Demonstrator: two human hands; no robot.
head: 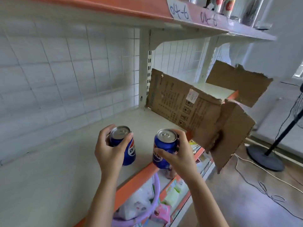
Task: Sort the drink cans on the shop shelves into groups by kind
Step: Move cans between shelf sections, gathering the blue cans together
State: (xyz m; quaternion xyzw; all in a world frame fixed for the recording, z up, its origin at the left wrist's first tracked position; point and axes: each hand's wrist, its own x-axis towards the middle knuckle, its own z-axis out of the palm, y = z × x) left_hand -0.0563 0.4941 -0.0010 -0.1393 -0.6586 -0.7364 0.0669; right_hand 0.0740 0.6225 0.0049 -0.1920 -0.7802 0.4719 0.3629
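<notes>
Holding one blue cola can apiece, the person is working at the front edge of the middle shelf [68,161]. The left hand [109,151] is wrapping its fingers round the left can [126,145], which is standing over the shelf surface just inside the orange front lip, long axis close to upright and tab end up. The right hand [177,154] is gripping the right can [164,148] from its outer side; this can is hanging at or just beyond the front lip, tilted slightly, top toward the camera. Both cans are lying side by side, near each other but not touching. A torn cardboard divider [183,105] is standing toward the shelf's right end. Judging by this, the right can needs moving inward, leftward, to be set beside its twin.
</notes>
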